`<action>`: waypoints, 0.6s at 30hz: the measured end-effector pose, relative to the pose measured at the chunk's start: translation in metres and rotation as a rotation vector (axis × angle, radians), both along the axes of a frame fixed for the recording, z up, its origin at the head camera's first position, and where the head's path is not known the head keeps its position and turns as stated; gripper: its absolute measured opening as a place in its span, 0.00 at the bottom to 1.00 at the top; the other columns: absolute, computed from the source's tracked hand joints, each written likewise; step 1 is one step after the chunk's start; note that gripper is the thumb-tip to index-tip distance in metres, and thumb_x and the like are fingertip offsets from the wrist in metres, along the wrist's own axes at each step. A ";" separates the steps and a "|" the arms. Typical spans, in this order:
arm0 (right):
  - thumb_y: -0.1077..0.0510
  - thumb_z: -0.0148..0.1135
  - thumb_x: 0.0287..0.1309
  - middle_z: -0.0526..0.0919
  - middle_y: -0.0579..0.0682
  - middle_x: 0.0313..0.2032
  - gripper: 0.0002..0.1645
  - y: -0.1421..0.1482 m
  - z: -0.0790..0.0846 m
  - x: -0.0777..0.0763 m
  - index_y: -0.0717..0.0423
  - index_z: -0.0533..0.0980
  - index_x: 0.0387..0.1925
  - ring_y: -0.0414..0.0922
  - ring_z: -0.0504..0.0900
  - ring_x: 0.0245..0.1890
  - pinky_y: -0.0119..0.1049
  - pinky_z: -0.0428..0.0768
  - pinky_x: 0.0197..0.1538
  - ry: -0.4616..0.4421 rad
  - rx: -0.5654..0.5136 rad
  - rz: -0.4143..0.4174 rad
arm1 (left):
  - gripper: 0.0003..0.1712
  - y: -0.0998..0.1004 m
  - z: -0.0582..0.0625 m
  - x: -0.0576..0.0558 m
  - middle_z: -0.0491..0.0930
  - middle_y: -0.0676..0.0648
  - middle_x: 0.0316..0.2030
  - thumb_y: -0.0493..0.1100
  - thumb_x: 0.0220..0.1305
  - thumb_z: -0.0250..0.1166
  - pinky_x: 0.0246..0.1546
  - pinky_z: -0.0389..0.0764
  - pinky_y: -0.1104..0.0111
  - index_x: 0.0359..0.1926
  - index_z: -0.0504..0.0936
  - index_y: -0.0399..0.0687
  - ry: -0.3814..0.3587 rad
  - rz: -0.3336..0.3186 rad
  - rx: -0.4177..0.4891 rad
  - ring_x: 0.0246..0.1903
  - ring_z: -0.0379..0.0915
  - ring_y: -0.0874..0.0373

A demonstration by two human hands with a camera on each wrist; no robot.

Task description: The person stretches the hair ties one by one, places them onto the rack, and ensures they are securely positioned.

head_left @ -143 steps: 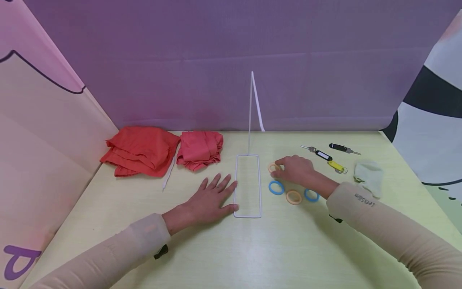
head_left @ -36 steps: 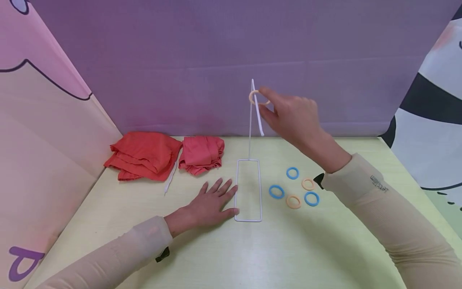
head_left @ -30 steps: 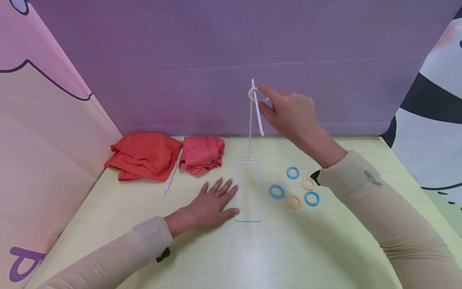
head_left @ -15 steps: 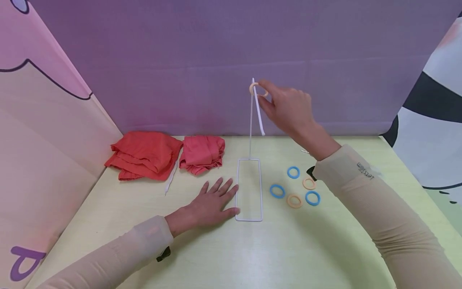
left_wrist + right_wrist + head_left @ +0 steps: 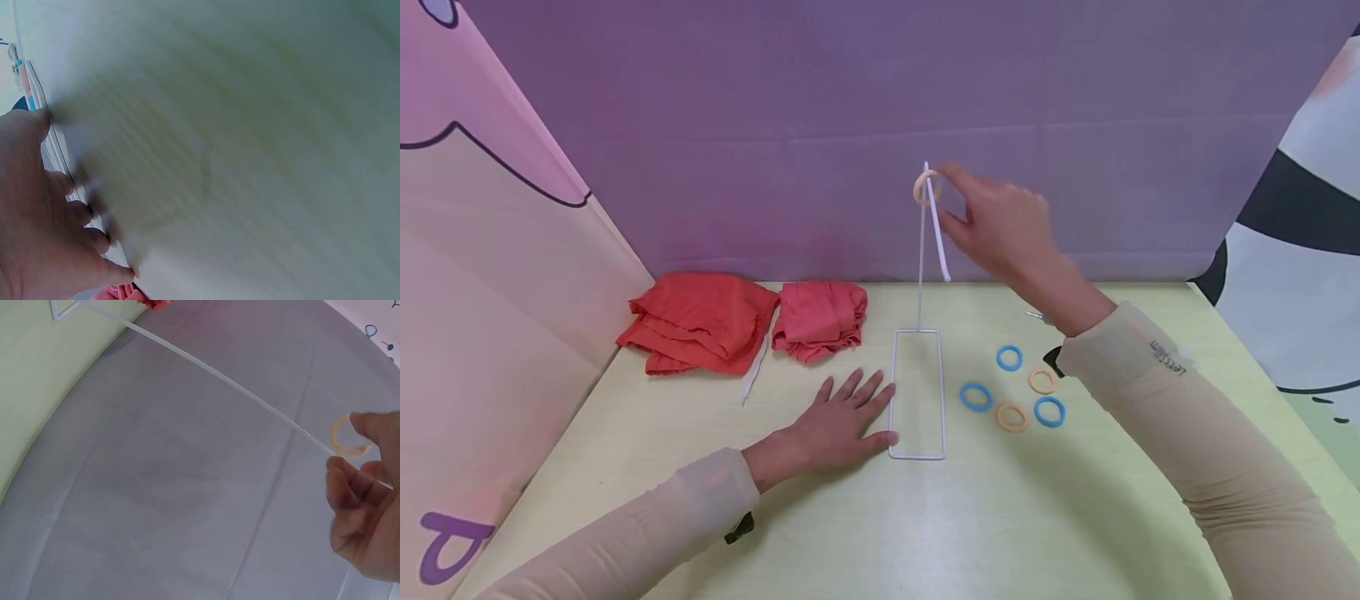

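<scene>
In the head view my left hand [image 5: 837,425] lies with fingers spread, its thumb and a fingertip at the left side of the white wire stand's base [image 5: 917,457]. A thin post rises from the base to a sloping arm [image 5: 939,242]. High on that arm hangs a peach ring [image 5: 917,190]. My right hand [image 5: 1003,225] is just right of the ring, thumb and index finger parted beside it. In the right wrist view the thumb overlaps the ring's edge [image 5: 335,434]. Several blue rings [image 5: 976,397] and peach rings [image 5: 1012,417] lie right of the base.
A red folded cloth [image 5: 700,321] with a white cord [image 5: 756,371] and a smaller pinkish-red cloth [image 5: 820,321] lie at the back left. A key [image 5: 1039,317] shows partly behind the right forearm. A purple curtain [image 5: 775,167] closes off the back.
My right hand took a peach ring off the table, raised it onto the stand's arm and slid it toward the top. It has now let go of the ring. My left hand stays put.
</scene>
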State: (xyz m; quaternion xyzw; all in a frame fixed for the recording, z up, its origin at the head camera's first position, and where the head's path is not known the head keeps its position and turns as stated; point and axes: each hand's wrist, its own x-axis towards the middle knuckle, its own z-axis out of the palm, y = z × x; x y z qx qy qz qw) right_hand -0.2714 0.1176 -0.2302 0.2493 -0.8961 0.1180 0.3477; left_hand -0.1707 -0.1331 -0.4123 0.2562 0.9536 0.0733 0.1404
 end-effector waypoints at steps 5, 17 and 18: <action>0.44 0.62 0.65 0.79 0.49 0.30 0.34 0.017 -0.002 0.018 0.39 0.65 0.70 0.50 0.76 0.25 0.47 0.72 0.24 -0.203 0.044 0.040 | 0.46 0.000 -0.001 0.000 0.41 0.51 0.81 0.72 0.70 0.47 0.75 0.38 0.37 0.81 0.45 0.62 0.011 0.000 -0.008 0.81 0.31 0.44; 0.37 0.62 0.64 0.77 0.43 0.26 0.36 0.068 -0.036 0.070 0.43 0.71 0.69 0.40 0.70 0.22 0.37 0.68 0.25 -0.485 0.204 0.036 | 0.46 -0.002 0.000 0.002 0.41 0.51 0.81 0.72 0.71 0.47 0.75 0.38 0.38 0.81 0.45 0.61 0.016 0.005 -0.006 0.81 0.31 0.44; 0.35 0.62 0.64 0.76 0.42 0.26 0.37 0.073 -0.039 0.073 0.43 0.70 0.70 0.40 0.70 0.21 0.36 0.67 0.23 -0.518 0.212 0.031 | 0.46 -0.002 0.000 0.002 0.41 0.52 0.81 0.72 0.71 0.47 0.75 0.38 0.38 0.81 0.45 0.61 0.014 0.006 -0.007 0.81 0.31 0.44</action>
